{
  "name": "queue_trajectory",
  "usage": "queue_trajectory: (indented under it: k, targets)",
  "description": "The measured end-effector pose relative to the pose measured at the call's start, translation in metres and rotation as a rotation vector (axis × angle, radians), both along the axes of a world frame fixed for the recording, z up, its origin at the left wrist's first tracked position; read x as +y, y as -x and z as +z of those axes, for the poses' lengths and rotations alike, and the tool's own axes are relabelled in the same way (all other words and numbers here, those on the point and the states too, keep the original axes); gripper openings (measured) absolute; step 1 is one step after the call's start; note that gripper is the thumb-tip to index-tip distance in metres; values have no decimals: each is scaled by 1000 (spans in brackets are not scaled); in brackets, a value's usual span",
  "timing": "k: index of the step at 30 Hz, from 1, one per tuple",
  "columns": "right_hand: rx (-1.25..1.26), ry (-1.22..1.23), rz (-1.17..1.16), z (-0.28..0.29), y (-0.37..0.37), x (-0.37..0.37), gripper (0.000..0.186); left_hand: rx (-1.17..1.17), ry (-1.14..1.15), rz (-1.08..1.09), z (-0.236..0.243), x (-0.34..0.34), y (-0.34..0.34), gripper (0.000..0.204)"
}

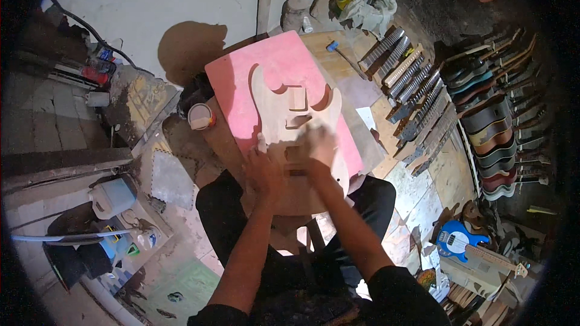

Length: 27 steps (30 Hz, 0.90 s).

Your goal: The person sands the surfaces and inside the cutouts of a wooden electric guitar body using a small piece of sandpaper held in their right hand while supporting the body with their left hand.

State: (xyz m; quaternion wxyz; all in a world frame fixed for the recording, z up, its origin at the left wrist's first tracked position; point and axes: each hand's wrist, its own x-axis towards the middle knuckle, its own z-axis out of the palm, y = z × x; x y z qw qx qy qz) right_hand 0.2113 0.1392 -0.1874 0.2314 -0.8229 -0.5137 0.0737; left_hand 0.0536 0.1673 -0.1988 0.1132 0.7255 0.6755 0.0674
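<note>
An unpainted wooden guitar body [275, 118], with cut-out cavities in its middle, lies flat before me on a pink board [232, 93]. My left hand [264, 172] is on its left edge near the waist, the fingers bent over the rim and gripping it. Over the middle of the body, beside the cavities, is my right hand [320, 148], smeared by motion. Its fingers cannot be made out, nor whether anything is under them.
Several guitar necks [417, 84] lie in a row to the right, with a blue-headed hammer [333, 46] nearby. Guitar bodies [492, 127] stand racked beyond. A blue guitar [456, 239] lies lower right. At left are a round tub [201, 117] and a plastic jug [113, 197].
</note>
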Motion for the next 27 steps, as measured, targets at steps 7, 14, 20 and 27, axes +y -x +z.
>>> queue_trajectory:
  k: [7,14,20,27]
  targets:
    - [452,-116,-20,-26,-41,14,35,-7,13,-16,10,2,0,34]
    - [289,2,-102,1,33,1,36,-26,-163,-36,-5,2,11,32]
    - [255,-109,-270,5,-22,20,37,-25,-55,-24,2,-1,-3,40]
    - [-102,-101,203,30,-38,22,34,-23,-44,-33,5,-1,10,34]
